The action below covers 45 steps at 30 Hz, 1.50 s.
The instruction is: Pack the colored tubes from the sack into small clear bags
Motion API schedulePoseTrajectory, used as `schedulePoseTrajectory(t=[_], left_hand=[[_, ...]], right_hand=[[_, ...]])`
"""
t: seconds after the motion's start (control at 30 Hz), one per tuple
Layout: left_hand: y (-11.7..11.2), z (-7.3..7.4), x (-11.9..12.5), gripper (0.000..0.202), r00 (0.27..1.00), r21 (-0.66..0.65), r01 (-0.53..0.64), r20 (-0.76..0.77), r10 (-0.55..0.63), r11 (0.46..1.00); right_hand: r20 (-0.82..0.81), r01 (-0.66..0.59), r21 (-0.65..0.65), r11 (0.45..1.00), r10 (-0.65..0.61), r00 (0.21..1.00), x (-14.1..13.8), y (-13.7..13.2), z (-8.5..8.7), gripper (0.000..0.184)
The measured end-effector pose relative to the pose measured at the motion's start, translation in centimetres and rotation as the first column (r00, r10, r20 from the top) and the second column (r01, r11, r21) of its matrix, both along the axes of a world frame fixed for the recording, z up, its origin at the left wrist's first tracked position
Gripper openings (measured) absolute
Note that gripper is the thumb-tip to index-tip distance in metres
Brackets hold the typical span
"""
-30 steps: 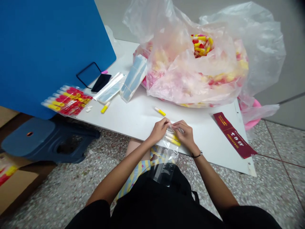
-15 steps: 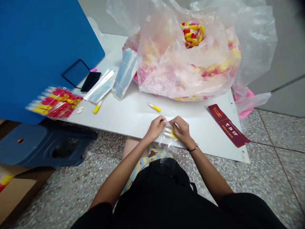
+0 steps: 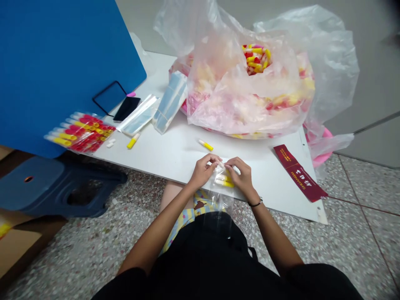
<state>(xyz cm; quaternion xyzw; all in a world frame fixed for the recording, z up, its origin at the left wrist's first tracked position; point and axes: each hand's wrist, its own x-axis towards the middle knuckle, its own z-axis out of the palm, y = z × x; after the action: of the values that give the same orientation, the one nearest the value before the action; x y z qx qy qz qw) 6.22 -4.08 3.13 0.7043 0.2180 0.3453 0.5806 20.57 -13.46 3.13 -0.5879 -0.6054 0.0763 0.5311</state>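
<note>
A clear plastic bag (image 3: pixel 221 199) hangs over the table's front edge, held at its upper end between my two hands. My left hand (image 3: pixel 204 170) pinches its left side with closed fingers. On the other side, my right hand (image 3: pixel 241 175) is closed on the bag near its top corner. Inside lie a few white-and-yellow tubes (image 3: pixel 224 182), seen through the film. Just beyond my hands, a loose yellow tube with a white end (image 3: pixel 206 145) rests on the white table (image 3: pixel 168 154).
A large plastic sack (image 3: pixel 231 108) full of coloured tubes fills the back. Leftward are stacked clear sleeves (image 3: pixel 170 102), a phone (image 3: pixel 126 108), another yellow tube (image 3: pixel 133 141), white bits (image 3: pixel 111 143) and a filled packet (image 3: pixel 83 132). A dark red card (image 3: pixel 299 173) lies right; a blue stool (image 3: pixel 59 185) stands left.
Both hands stay at the bag's upper end, with the fingers slightly shifted. The bag hangs straighter and the tubes inside show more plainly. The whole view has shifted a little.
</note>
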Motion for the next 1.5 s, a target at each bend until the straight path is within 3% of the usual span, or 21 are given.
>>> schedulePoseTrajectory(t=[0.27, 0.43, 0.53, 0.7, 0.97, 1.3, 1.4, 1.5], left_hand=[[-1.0, 0.5, 0.0, 0.024, 0.990, -0.115, 0.076, 0.126, -0.061, 0.991], [-2.4, 1.2, -0.7, 0.021, 0.997, 0.090, -0.001, 0.079, -0.006, 0.996], [-3.1, 1.2, -0.8, 0.016, 0.995, 0.224, -0.062, 0.089, 0.043, 0.973], [-4.0, 1.0, -0.9, 0.013, 0.993, 0.239, -0.090, 0.092, 0.070, 0.967], [-5.1, 0.5, -0.7, 0.017, 0.987, 0.240, -0.159, 0.075, 0.145, 0.958], [-6.1, -0.1, -0.1, 0.015, 0.960, 0.223, -0.260, 0.166, 0.226, 0.939], [-5.9, -0.1, 0.2, 0.017, 0.976, 0.202, -0.199, 0.132, 0.175, 0.959], [-5.8, -0.4, 0.6, 0.018, 0.989, 0.145, -0.138, 0.067, 0.129, 0.980]], right_hand=[[-0.124, 0.009, 0.068, 0.998, -0.001, 0.992, -1.5, -1.3, 1.0, 0.010], [-0.044, -0.099, -0.076, 0.992, 0.096, 0.994, -1.8, -2.5, 2.8, 0.018], [0.038, -0.083, -0.132, 0.988, 0.088, 0.995, -1.8, -3.1, 3.9, 0.020], [0.083, -0.056, -0.151, 0.987, 0.070, 0.994, -1.6, -3.7, 4.7, 0.024], [0.060, -0.035, -0.189, 0.981, 0.047, 0.997, -1.9, -3.9, 4.7, 0.012], [0.159, -0.061, -0.147, 0.987, 0.085, 0.984, -2.8, -4.7, 4.3, 0.018], [0.191, -0.112, -0.159, 0.981, 0.141, 0.971, -3.4, -4.7, 3.4, 0.014], [0.218, -0.104, -0.194, 0.975, 0.147, 0.965, -4.1, -4.9, 1.3, 0.017]])
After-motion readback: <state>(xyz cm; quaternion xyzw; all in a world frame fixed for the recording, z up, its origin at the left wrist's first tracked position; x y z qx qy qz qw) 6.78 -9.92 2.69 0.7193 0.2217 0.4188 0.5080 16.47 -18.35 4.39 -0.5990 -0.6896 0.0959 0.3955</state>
